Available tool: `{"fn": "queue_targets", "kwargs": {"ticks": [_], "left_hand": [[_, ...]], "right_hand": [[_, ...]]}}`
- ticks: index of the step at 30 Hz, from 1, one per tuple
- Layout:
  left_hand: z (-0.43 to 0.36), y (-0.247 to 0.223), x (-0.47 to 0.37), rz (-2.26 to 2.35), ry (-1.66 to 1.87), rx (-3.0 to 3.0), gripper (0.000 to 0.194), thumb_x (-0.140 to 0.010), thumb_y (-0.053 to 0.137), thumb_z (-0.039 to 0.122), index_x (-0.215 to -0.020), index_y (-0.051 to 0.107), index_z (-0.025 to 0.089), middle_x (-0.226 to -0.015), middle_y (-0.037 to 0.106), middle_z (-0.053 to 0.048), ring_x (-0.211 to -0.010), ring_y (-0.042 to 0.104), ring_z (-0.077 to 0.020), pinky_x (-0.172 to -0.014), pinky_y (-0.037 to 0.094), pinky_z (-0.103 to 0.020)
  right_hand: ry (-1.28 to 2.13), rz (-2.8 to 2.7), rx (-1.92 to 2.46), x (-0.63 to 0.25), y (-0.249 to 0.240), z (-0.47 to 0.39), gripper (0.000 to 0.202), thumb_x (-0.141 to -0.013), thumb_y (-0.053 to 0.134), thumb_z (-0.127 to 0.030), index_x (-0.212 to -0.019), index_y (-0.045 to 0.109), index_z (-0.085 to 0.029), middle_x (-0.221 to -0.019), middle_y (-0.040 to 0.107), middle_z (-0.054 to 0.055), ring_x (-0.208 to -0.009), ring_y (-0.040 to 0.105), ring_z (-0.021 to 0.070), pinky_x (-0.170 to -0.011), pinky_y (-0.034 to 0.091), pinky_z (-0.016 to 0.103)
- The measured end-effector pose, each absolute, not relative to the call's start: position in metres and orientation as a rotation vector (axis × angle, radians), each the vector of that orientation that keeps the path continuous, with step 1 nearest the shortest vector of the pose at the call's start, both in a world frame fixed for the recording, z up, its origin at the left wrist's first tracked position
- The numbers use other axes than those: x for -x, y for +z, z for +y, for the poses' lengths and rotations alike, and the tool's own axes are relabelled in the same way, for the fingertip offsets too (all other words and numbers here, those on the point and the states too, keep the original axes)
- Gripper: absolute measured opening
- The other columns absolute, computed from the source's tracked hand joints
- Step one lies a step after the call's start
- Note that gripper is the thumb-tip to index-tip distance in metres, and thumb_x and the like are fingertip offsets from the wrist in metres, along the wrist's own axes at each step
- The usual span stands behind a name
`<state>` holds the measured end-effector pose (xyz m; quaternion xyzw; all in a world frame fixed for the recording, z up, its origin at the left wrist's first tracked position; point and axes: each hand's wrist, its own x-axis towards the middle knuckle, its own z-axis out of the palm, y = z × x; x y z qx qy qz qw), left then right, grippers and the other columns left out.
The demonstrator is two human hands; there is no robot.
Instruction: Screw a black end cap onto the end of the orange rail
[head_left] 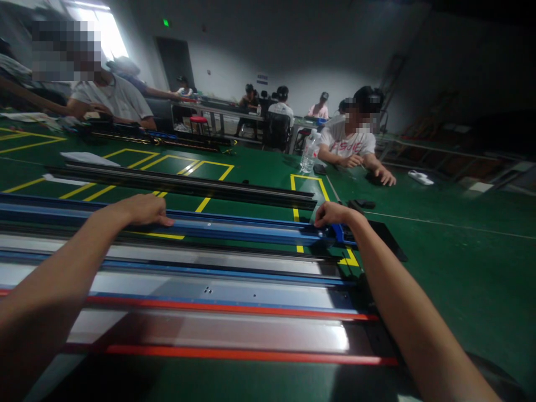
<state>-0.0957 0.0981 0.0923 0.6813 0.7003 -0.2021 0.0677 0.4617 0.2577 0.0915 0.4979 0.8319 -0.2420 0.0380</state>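
A long blue metal rail (251,230) lies across the green table in front of me. My left hand (144,210) is closed over it, fingers curled on the far side and thumb along the top. At the rail's right end, my right hand (333,214) is pinched shut with its fingertips down against the rail; what lies between them is hidden. Just beside those fingers sits a small bright-blue piece (337,232). Nearer to me are a silver panel with blue edges (234,290) and another with red edges (209,326), both under my forearms.
Beyond the rail lie long black profiles (188,181). Yellow tape (295,214) marks the table. A water bottle (309,152) stands near a seated person (347,137) across the table. Another person (109,97) sits at the left. A dark flat sheet (383,240) lies at the right.
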Motion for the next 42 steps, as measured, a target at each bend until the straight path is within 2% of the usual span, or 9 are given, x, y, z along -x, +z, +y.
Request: {"fn": "queue_targets", "kwargs": {"ticks": [6, 14, 21, 27, 39, 42], "left_hand": [[0.095, 0.095, 0.094, 2.121, -0.597, -2.012, 0.047, -0.097, 0.056, 0.051, -0.095, 0.079, 0.011, -0.099, 0.077, -0.015, -0.085, 0.070, -0.0234, -0.071, 0.043, -0.028], [0.094, 0.096, 0.093, 2.101, -0.592, -1.998, 0.049, -0.092, 0.058, 0.056, -0.088, 0.080, 0.011, -0.093, 0.078, -0.014, -0.082, 0.069, -0.0233, -0.068, 0.041, -0.026], [0.091, 0.097, 0.088, 2.105, -0.601, -1.989, 0.046, -0.089, 0.062, 0.053, -0.081, 0.079, 0.011, -0.088, 0.077, -0.014, -0.080, 0.069, -0.0251, -0.067, 0.041, -0.028], [0.090, 0.096, 0.089, 2.102, -0.591, -1.971, 0.043, -0.088, 0.065, 0.050, -0.084, 0.079, 0.010, -0.089, 0.077, -0.015, -0.081, 0.070, -0.0249, -0.066, 0.041, -0.028], [0.090, 0.098, 0.088, 2.082, -0.636, -1.903, 0.045, -0.085, 0.063, 0.054, -0.075, 0.078, 0.013, -0.084, 0.076, -0.014, -0.082, 0.070, -0.0273, -0.069, 0.043, -0.031], [0.092, 0.092, 0.096, 2.097, -0.633, -1.885, 0.046, -0.083, 0.064, 0.057, -0.072, 0.077, 0.014, -0.078, 0.075, -0.013, -0.077, 0.068, -0.0262, -0.068, 0.043, -0.031]], "right_hand": [[-0.739, 2.531, -1.520, -0.460, 0.094, 0.257, 0.024, -0.064, 0.093, -0.037, -0.073, 0.081, -0.018, -0.077, 0.081, 0.006, -0.074, 0.073, 0.0218, -0.071, 0.055, 0.028], [-0.725, 2.506, -1.516, -0.461, 0.094, 0.255, 0.026, -0.063, 0.094, -0.039, -0.072, 0.082, -0.018, -0.077, 0.080, 0.006, -0.076, 0.072, 0.0230, -0.069, 0.054, 0.029], [-0.764, 2.486, -1.481, -0.461, 0.095, 0.253, 0.028, -0.063, 0.093, -0.040, -0.073, 0.081, -0.018, -0.076, 0.079, 0.005, -0.074, 0.071, 0.0221, -0.067, 0.053, 0.028], [-0.785, 2.468, -1.468, -0.462, 0.096, 0.253, 0.029, -0.061, 0.094, -0.042, -0.072, 0.081, -0.018, -0.072, 0.078, 0.005, -0.073, 0.071, 0.0216, -0.067, 0.054, 0.028], [-0.823, 2.414, -1.450, -0.458, 0.101, 0.247, 0.025, -0.059, 0.092, -0.039, -0.067, 0.081, -0.019, -0.071, 0.078, 0.004, -0.074, 0.072, 0.0222, -0.066, 0.053, 0.027], [-0.821, 2.392, -1.447, -0.456, 0.102, 0.244, 0.023, -0.059, 0.092, -0.037, -0.067, 0.081, -0.018, -0.070, 0.078, 0.005, -0.073, 0.073, 0.0224, -0.065, 0.054, 0.028]]}}
